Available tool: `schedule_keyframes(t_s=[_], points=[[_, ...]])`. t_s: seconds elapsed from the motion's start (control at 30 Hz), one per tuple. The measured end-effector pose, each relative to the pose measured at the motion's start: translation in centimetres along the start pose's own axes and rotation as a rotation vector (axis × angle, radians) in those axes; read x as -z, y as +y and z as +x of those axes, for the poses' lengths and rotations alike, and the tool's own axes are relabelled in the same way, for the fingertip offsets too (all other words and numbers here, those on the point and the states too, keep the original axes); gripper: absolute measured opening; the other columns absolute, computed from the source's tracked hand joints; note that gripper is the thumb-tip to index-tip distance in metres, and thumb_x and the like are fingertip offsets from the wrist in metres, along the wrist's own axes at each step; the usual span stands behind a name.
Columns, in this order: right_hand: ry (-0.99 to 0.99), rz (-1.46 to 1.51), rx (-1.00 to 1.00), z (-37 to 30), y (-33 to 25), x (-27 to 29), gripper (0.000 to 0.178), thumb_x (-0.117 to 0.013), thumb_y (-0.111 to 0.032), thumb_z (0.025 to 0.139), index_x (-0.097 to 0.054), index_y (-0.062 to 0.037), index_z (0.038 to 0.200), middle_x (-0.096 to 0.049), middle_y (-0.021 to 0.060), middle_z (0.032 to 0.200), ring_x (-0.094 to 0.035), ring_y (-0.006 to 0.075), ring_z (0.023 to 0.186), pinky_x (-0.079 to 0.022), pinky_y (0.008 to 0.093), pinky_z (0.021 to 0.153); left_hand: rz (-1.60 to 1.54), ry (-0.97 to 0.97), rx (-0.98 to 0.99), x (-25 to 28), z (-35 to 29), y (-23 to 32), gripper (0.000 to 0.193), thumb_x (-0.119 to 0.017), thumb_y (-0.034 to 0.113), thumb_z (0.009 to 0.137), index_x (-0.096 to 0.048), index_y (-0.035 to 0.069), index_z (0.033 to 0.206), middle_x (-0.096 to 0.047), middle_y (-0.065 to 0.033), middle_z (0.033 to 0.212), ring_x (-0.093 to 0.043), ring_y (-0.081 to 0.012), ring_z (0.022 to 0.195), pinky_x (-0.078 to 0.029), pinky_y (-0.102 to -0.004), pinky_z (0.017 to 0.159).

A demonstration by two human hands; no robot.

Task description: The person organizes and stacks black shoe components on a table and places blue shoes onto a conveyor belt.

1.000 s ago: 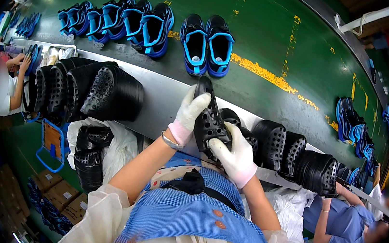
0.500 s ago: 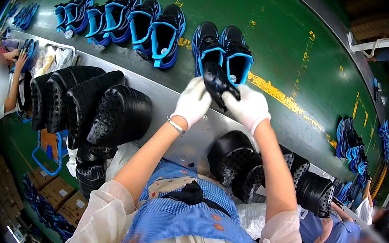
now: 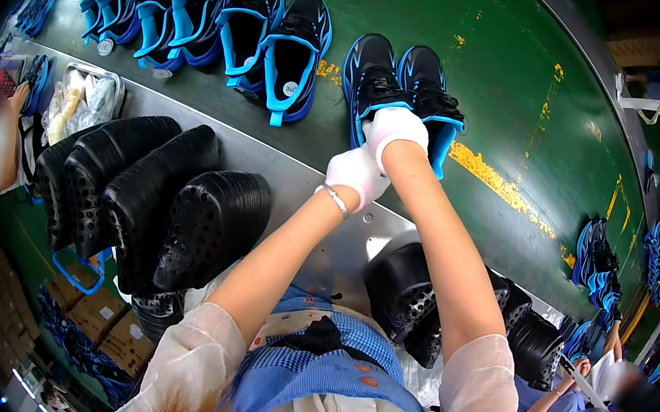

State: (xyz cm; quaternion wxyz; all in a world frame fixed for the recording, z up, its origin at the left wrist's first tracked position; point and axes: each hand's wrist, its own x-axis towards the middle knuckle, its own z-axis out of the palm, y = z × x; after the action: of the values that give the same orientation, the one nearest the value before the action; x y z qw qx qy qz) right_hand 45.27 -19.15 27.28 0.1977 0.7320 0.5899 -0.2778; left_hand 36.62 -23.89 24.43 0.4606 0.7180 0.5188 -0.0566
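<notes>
Both my hands wear white gloves and meet at the heel of the left shoe (image 3: 371,71) of a black and blue sneaker pair. My right hand (image 3: 395,134) is curled over the shoe's opening, its fingertips hidden inside or behind the collar. Just below and left, my left hand (image 3: 356,178) is closed by the heel; what it grips cannot be seen. The black plastic shoe insert seen earlier is hidden now. Beside this shoe, the right shoe (image 3: 427,86) of the pair stands with its toe pointing away, its opening partly covered by my right hand.
More sneakers (image 3: 296,49) line the green table (image 3: 506,112) to the left. Nested black perforated plastic inserts (image 3: 213,216) stand left of my arms, with another group (image 3: 399,276) on the right. A tray (image 3: 96,99) holds pale bundles. Co-workers sit at both sides.
The black insert went from between my hands out of sight at the left shoe. My right hand crossed leftward over that shoe's opening; my left hand now sits below it.
</notes>
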Motion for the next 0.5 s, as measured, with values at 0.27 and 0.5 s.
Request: schedule_keyframes(t_s=[0.27, 0.5], points=[[0.113, 0.127, -0.064, 4.4, -0.4, -2.6, 0.029, -0.047, -0.017, 0.089, -0.067, -0.0058, 0.107, -0.064, 0.0201, 0.110, -0.063, 0.0347, 0.100, -0.052, 0.0411, 0.085, 0.069, -0.051, -0.020, -2.4, 3.3, -1.6, 0.024, -0.057, 0.030, 0.082, -0.070, 0.015, 0.096, -0.070, -0.0126, 0.100, -0.067, -0.0321, 0.092, -0.053, -0.0409, 0.078], [0.295, 0.338, 0.221, 4.1, 2.4, -2.5, 0.039, -0.046, -0.024, 0.090, -0.056, -0.0079, 0.124, -0.059, 0.0191, 0.120, -0.059, 0.0344, 0.106, -0.050, 0.0394, 0.088, 0.175, -0.007, -0.004, -1.4, 2.4, 1.5, 0.026, -0.054, 0.030, 0.083, -0.069, 0.014, 0.097, -0.069, -0.0141, 0.100, -0.066, -0.0326, 0.093, -0.052, -0.0417, 0.078]])
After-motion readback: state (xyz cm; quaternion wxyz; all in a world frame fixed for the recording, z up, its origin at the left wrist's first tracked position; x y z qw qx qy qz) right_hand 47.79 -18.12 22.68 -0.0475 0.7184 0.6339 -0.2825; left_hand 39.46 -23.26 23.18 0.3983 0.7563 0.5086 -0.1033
